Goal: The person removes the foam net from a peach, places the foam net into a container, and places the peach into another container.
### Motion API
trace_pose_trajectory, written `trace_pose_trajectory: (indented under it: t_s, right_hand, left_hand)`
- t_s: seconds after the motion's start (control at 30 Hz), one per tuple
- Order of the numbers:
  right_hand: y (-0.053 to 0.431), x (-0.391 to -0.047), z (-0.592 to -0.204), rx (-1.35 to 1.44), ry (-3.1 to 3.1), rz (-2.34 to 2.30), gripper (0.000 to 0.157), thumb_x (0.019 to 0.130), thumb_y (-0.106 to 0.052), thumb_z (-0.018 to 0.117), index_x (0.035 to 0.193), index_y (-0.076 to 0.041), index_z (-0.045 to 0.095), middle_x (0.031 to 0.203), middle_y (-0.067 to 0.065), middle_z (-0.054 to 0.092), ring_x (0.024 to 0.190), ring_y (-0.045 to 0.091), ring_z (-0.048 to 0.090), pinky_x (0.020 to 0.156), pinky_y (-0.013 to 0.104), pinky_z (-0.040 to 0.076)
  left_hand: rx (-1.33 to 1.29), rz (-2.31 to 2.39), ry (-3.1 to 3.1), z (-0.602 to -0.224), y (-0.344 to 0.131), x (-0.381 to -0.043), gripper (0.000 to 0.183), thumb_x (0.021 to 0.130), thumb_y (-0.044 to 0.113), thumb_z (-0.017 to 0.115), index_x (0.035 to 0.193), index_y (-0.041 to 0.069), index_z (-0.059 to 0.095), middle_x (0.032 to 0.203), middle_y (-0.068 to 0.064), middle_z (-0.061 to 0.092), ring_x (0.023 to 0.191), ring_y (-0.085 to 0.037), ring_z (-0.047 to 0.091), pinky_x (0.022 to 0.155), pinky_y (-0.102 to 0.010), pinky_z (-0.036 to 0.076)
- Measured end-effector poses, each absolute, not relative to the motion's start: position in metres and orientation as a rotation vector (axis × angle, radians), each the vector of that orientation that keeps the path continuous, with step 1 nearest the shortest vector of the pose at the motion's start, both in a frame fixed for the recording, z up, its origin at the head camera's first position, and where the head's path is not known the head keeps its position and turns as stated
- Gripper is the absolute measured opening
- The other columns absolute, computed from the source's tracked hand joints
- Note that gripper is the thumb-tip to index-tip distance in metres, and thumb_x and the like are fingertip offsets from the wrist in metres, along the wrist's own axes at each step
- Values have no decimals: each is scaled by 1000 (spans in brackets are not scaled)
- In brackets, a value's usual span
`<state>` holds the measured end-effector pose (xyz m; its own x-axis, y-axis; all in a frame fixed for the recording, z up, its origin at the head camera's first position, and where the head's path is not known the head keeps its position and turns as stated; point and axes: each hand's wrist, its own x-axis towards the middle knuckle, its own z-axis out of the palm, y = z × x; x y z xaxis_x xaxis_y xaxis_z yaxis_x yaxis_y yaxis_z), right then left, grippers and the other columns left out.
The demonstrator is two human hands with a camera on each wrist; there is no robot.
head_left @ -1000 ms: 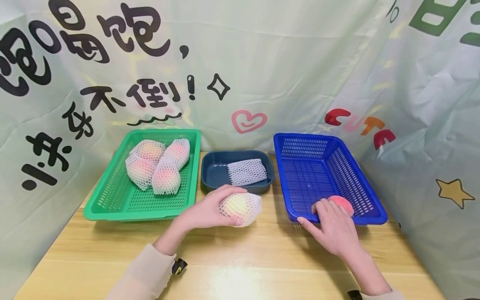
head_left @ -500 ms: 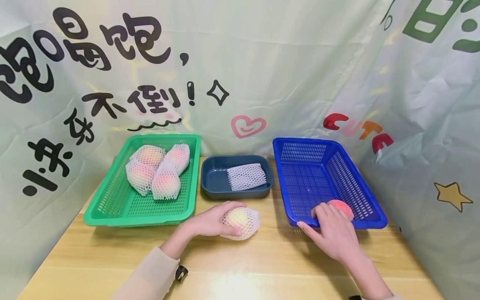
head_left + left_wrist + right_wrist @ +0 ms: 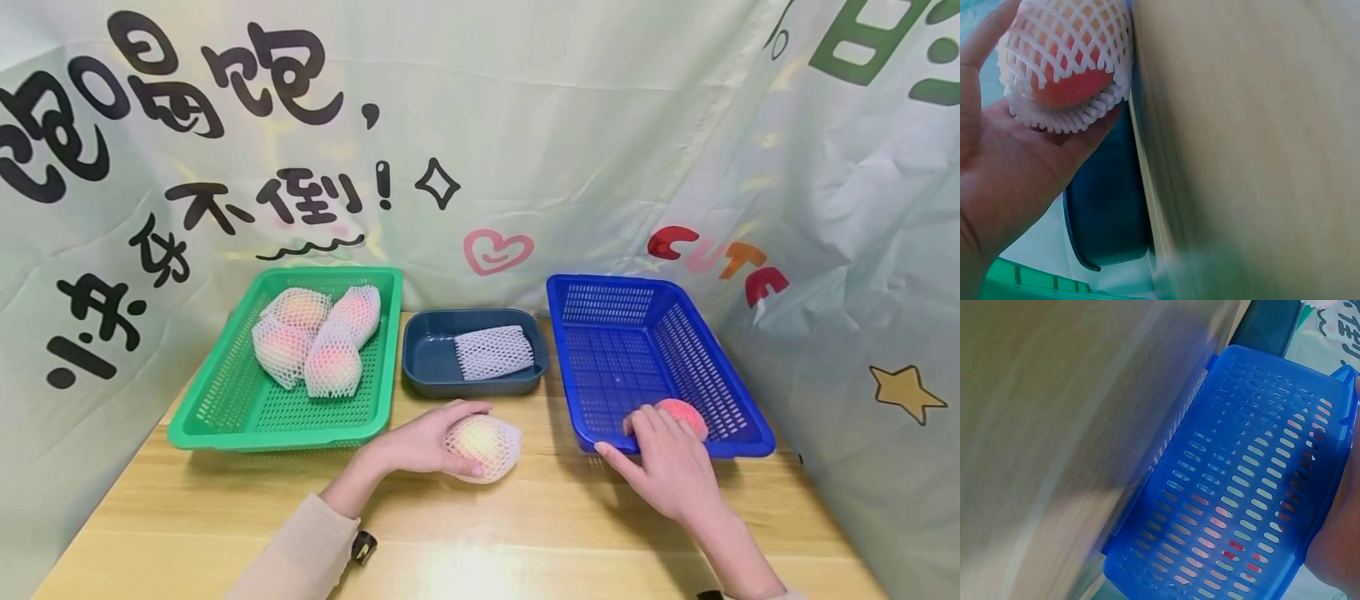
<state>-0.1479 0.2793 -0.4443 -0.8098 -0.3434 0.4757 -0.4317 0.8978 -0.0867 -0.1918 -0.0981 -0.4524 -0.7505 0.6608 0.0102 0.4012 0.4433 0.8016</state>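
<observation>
In the head view, my left hand point(image 3: 420, 442) holds a peach point(image 3: 483, 448) in a white foam net sleeve, close over the table in front of the dark tray. The left wrist view shows the fruit's red skin point(image 3: 1072, 89) bare at the sleeve's open end. My right hand point(image 3: 671, 462) reaches over the front rim of the blue basket point(image 3: 576, 375), with the thumb outside and the other fingers bent inside. A bare pink-red peach point(image 3: 686, 417) lies right behind those fingers. Their tips are hidden, and I cannot tell whether they grip it.
A green basket point(image 3: 202, 429) on the left contains several net-wrapped peaches point(image 3: 333, 362). Between the baskets, a dark blue tray point(image 3: 427, 354) bears a flat white foam net point(image 3: 495, 352). A printed cloth point(image 3: 600, 142) hangs behind the wooden table point(image 3: 420, 542).
My left hand has come down and slightly nearer with the wrapped peach, then stayed almost still. The right hand keeps its place at the blue basket. The head view has tilted slightly.
</observation>
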Motion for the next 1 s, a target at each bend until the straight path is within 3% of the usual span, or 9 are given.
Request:
trace_pose_trajectory:
  t_s: [0.33,0.6,1.0]
  right_hand:
    - [279,-149,-444,571,-2600,263,44,91,-54,73,91,-14,56,80,-6,45,73,14,47,66,34,38]
    - [279,-148,-444,568,-2606,268,44,91,-54,73,91,-14,56,80,-6,46,74,14,48,66,34,37]
    - [280,-149,-444,572,-2608,263,44,92,-54,73,91,-14,56,80,-6,46,74,15,48,67,35,37]
  left_hand:
    - [933,1225,2394,-452,-96,-187,94,79,42,90,157,19,44,154,-5,49,133,-24,53,112,-49,42]
    - [981,1295,2355,-449,-96,-184,88,83,33,89,157,14,45,153,-7,50,136,-29,52,112,-48,43]
    - [1023,1413,2434,-431,-102,-170,77,88,31,85,154,20,49,151,-3,51,135,-29,52,109,-49,48]
